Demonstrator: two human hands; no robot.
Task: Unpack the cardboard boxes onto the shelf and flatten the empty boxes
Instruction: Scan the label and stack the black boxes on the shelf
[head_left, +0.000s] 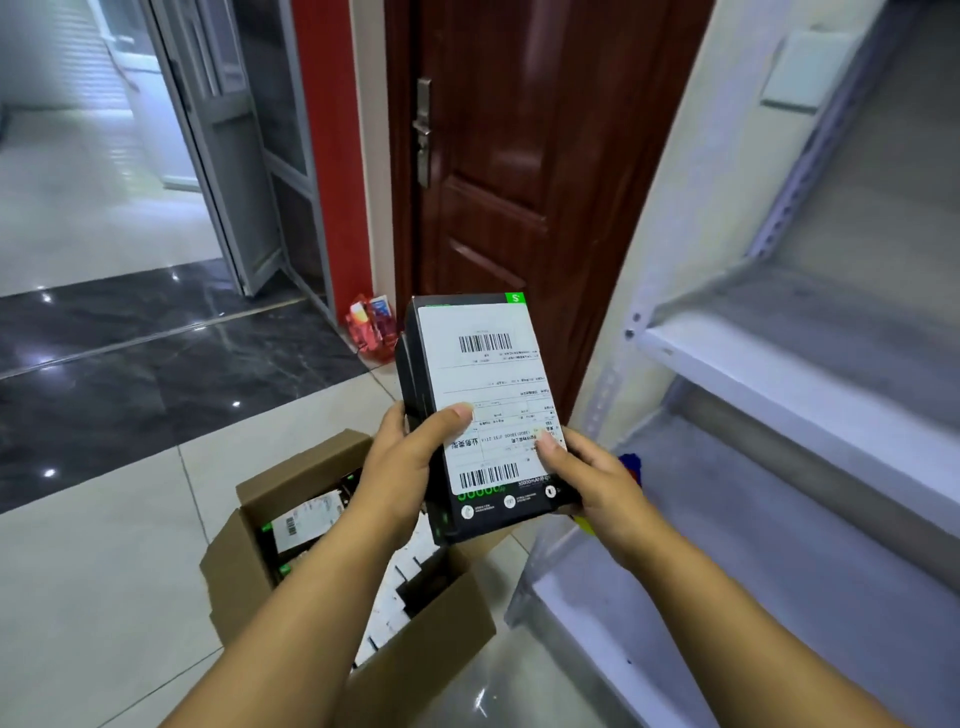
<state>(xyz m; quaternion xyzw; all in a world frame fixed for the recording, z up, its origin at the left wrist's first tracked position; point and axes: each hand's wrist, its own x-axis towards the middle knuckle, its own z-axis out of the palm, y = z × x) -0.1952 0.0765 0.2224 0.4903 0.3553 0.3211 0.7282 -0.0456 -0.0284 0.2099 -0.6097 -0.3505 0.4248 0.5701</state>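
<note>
Hands clamp a stack of black product boxes (483, 415): my left hand (410, 457) and right hand (587, 467) grip its near end. Below the grip the open cardboard box (332, 561) holds more. I judge unpacking mid-step; next, swing the stack right onto the shelf (779, 374).

A stack of black product boxes (483, 415) with green trim, a white barcode label on the top face, is held tilted above the open brown cardboard box (332, 566) on the floor. That carton (flaps up) holds more black boxes. The white metal shelf (769, 374) stands just to the right.
</note>
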